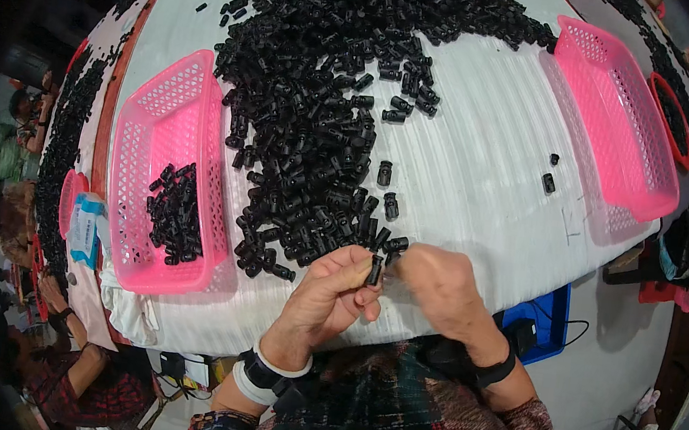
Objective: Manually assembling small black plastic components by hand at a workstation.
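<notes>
Left of the pile [302, 139] of black plastic toggles, a pink basket [213, 168] holds a smaller heap [176, 218]. At the pile's near end, the left hand [321, 295] has thumb and fingers clamped on one toggle [375, 270]; a loose pinch could let it slip back among the others. Just beside the pile's near end, the right hand [440, 288] is curled and blurred; I cannot tell whether it grips anything. Right of the pile, a stray piece [548, 184] could be knocked away by a careless sweep; farther right sits another basket [620, 147].

Big white-covered table [494, 147], well lit. Second table [92, 298] at left, pale pink top. Floor [590, 358] is pale grey. Far-left background [24, 64] looks dim.
</notes>
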Action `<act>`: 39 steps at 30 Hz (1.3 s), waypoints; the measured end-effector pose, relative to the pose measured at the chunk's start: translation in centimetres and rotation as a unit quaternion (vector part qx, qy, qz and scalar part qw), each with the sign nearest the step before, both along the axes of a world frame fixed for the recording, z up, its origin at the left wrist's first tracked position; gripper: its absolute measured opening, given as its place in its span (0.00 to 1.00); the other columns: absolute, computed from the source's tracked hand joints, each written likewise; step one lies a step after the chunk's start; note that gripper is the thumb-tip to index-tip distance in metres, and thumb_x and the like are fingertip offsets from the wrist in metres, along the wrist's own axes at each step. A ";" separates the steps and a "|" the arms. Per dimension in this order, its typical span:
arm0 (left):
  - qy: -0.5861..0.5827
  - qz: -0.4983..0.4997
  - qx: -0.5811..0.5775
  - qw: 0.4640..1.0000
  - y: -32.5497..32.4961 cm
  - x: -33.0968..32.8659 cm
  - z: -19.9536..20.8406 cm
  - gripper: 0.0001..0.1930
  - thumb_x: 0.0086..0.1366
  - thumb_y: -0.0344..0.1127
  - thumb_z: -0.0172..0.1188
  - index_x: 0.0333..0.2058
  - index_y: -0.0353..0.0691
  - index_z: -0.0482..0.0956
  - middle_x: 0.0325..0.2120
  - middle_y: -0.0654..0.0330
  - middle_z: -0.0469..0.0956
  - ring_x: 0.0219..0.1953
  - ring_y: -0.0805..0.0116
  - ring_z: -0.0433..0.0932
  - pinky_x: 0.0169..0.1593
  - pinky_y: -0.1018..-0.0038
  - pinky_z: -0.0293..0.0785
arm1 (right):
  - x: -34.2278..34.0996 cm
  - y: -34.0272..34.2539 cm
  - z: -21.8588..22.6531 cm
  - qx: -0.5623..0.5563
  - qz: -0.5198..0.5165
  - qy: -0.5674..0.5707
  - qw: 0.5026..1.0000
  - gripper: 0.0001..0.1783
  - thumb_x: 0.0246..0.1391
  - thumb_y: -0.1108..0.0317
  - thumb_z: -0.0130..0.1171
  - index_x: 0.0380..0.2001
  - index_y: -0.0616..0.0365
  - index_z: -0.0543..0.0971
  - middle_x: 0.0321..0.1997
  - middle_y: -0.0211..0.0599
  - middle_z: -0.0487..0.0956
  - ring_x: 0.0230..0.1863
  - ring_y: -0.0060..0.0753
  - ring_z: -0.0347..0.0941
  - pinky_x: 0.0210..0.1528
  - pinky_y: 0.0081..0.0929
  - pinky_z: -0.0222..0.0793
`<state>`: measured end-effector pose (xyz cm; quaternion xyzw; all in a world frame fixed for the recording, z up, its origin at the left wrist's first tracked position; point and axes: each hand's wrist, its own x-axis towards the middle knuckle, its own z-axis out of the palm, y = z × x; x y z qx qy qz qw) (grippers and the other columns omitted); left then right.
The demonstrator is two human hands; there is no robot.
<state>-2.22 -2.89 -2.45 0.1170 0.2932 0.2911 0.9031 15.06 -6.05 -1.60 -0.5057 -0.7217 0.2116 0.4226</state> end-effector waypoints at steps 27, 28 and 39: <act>0.013 0.001 0.048 0.999 -0.5 0.1 0.5 0.05 0.59 0.29 0.54 0.31 0.34 0.71 0.22 0.60 0.72 0.21 0.78 0.68 0.26 0.74 0.74 | -1.2 0.0 -0.4 -0.013 -0.058 -0.003 0.998 0.12 0.50 0.66 0.54 0.17 0.57 0.70 0.15 0.34 0.68 0.15 0.34 0.67 0.16 0.29 0.60; 0.016 0.000 0.047 0.999 -0.5 0.0 0.5 0.05 0.59 0.29 0.54 0.31 0.34 0.71 0.22 0.60 0.72 0.20 0.78 0.68 0.25 0.74 0.74 | -1.2 0.0 -0.4 -0.006 -0.059 -0.013 0.998 0.12 0.50 0.66 0.55 0.17 0.57 0.70 0.15 0.34 0.68 0.16 0.34 0.67 0.16 0.29 0.60; 0.012 0.015 0.041 0.999 -0.4 0.2 0.2 0.04 0.61 0.30 0.52 0.31 0.36 0.70 0.22 0.60 0.72 0.20 0.76 0.69 0.25 0.73 0.72 | 0.5 -0.6 0.1 -0.061 -0.035 0.079 0.994 0.06 0.48 0.68 0.56 0.26 0.59 0.74 0.23 0.36 0.71 0.20 0.35 0.69 0.19 0.28 0.63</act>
